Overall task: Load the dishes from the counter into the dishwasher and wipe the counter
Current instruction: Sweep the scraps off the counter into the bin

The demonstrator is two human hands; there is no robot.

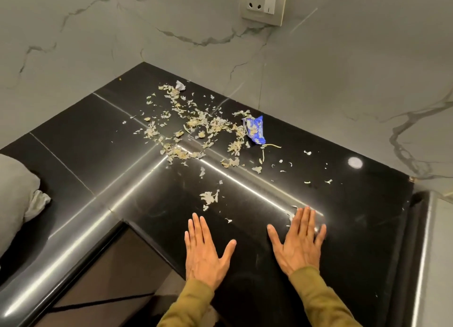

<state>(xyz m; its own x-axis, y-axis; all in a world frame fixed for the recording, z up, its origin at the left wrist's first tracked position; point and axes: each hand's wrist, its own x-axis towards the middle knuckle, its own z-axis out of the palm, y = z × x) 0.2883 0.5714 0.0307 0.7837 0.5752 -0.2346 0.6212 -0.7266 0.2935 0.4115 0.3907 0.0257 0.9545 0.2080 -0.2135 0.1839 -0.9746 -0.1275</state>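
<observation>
Left hand, right hand flat on black counter, fingers straight, grasping nothing. Blue wrapper torn, among scattered peel scraps.

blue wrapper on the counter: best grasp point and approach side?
Pinch the blue wrapper at its near, lower end, which looks crumpled and raised off the black counter, so probably easier to catch than the flatter upper part. Come from the front with the right hand, the closer hand, over counter with only sparse flakes; the dense peel scraps lie to its left.
</observation>
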